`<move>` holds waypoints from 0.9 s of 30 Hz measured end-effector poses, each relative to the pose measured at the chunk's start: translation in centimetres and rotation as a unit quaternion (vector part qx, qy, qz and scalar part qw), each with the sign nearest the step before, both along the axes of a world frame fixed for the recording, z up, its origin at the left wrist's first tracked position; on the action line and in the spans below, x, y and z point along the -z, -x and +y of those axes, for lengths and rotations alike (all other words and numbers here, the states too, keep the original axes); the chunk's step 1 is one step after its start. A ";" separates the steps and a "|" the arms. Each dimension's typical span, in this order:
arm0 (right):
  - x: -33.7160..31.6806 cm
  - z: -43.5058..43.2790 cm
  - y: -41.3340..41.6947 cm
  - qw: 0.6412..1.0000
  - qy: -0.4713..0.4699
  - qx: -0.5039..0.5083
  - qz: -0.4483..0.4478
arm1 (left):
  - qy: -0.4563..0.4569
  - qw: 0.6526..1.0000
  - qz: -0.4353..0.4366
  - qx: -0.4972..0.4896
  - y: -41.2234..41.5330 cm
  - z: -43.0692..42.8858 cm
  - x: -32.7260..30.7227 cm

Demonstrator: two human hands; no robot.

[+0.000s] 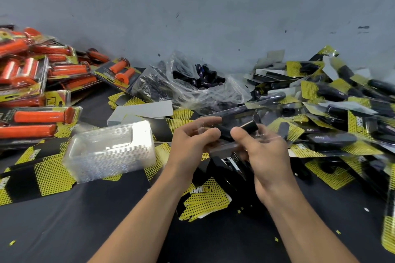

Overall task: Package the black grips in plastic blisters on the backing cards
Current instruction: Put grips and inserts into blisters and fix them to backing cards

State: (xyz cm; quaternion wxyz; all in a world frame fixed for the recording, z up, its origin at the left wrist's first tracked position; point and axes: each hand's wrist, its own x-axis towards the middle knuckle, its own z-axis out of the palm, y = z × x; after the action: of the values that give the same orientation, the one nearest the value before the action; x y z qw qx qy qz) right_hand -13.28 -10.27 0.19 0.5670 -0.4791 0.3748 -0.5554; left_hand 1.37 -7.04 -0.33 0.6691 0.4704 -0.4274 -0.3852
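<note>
Left hand (pixel 190 142) and right hand (pixel 264 152) pinch a blister (pixel 225 148) holding black grips (pixel 248 127).

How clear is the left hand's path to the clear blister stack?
Likely yes: the blister stack sits just left of the left hand, with only flat backing cards between them. But that hand grips the black grip, so it must let go first.

Left hand (pixel 192 142), right hand (pixel 264 153), close together, fingers curled, seemingly pinching

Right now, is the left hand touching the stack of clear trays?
Apart. The head view shows backing cards in the gap between the left hand and the stack of clear trays.
</note>
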 end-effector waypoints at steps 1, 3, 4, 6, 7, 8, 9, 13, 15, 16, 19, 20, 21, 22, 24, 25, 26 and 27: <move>-0.1 -0.1 0.2 1.000 -0.004 0.001 -0.002 | 0.001 1.000 -0.005 0.002 -0.2 0.0 -0.1; -0.4 -0.2 0.5 1.000 -0.020 -0.010 -0.007 | 0.004 1.000 -0.014 0.001 -0.3 0.1 -0.3; -0.5 -0.1 0.6 0.999 -0.030 -0.019 -0.015 | 0.006 1.000 -0.014 -0.005 -0.2 0.2 -0.4; -0.9 0.2 0.4 0.996 -0.061 -0.022 -0.065 | 0.013 1.000 0.004 -0.006 0.0 0.3 -0.4; -1.1 0.4 0.3 0.991 -0.081 -0.016 -0.102 | 0.021 0.999 0.022 0.021 0.1 0.3 -0.4; -1.4 0.5 0.1 0.984 -0.102 -0.007 -0.144 | 0.032 0.996 0.037 0.070 0.1 0.3 -0.4; -1.5 0.7 0.0 0.976 -0.119 -0.001 -0.183 | 0.050 0.989 0.047 0.130 0.1 0.4 -0.5; -1.7 1.9 -0.7 0.963 -0.146 -0.044 -0.221 | 0.101 0.970 0.042 0.219 0.4 0.3 -0.6; -1.7 2.3 -1.0 0.966 -0.142 -0.086 -0.197 | 0.103 0.972 0.060 0.205 0.4 0.2 -0.6; -1.7 2.4 -1.1 0.970 -0.133 -0.097 -0.179 | 0.099 0.973 0.075 0.196 0.3 0.2 -0.6; -1.8 2.5 -1.1 0.976 -0.093 -0.125 -0.150 | 0.061 0.977 0.129 0.156 -0.3 0.1 -0.5; -1.9 2.6 -1.1 0.978 -0.081 -0.130 -0.141 | 0.050 0.978 0.142 0.145 -0.6 0.1 -0.4; -1.8 2.4 -1.0 0.982 -0.069 -0.122 -0.127 | 0.044 0.977 0.158 0.140 -0.9 0.0 -0.4; -1.7 2.3 -0.7 0.988 -0.060 -0.098 -0.103 | 0.041 0.973 0.182 0.137 -1.2 -0.1 -0.4; -1.5 1.9 -0.1 1.000 -0.011 -0.001 -0.005 | 0.033 0.955 0.259 0.142 -1.9 -0.1 -0.4; -1.2 1.6 0.3 0.994 0.041 0.061 0.080 | 0.029 0.943 0.296 0.149 -2.2 -0.2 -0.5; -0.9 1.3 0.8 0.971 0.101 0.125 0.179 | 0.025 0.933 0.323 0.156 -2.5 -0.1 -0.4; -0.7 1.1 1.2 0.937 0.161 0.168 0.262 | 0.022 0.926 0.340 0.160 -2.6 -0.1 -0.4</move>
State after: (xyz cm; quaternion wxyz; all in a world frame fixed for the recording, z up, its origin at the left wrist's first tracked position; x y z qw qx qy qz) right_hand -14.47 -9.18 0.88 0.2621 -0.6225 0.4908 -0.5504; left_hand 4.01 -7.16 0.04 0.7137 0.2217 -0.2522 -0.6147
